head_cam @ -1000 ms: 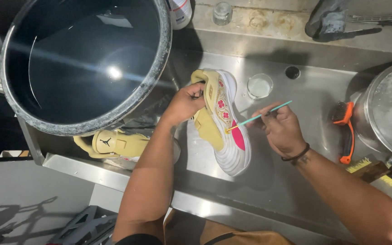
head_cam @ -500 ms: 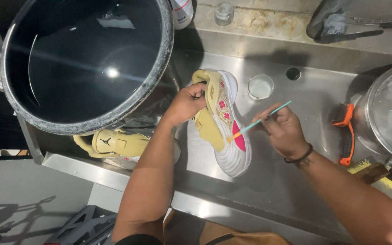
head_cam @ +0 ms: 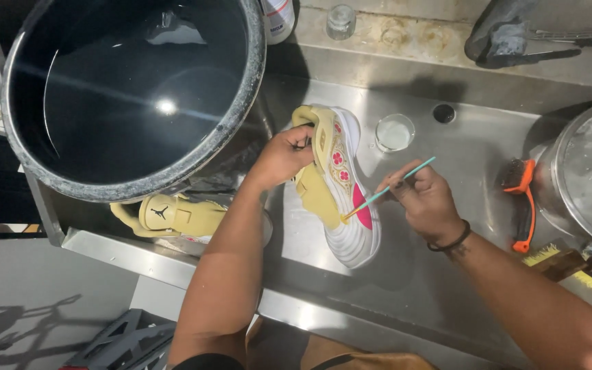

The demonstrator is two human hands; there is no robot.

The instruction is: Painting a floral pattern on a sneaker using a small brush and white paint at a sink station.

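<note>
One white, ridged-sole sneaker (head_cam: 340, 188) with yellow trim and pink flowers lies mid-sink on the steel sink floor (head_cam: 460, 274). The left hand (head_cam: 282, 156) is clamped on its collar; the right hand (head_cam: 423, 199) pinches one thin teal brush (head_cam: 386, 190), tip touching the upper. A second yellow sneaker (head_cam: 173, 216) lies left, under one large round black tub (head_cam: 131, 89). One small glass cup (head_cam: 395, 132) stands just beyond; one orange scrub brush (head_cam: 522, 202) lies right.

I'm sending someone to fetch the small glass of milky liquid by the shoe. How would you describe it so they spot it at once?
Start at the steel sink basin. Just right of the white and yellow shoe held by the left hand, and left of the drain hole, stands the small glass. It alone is clear, round and filled with cloudy white liquid.
</note>
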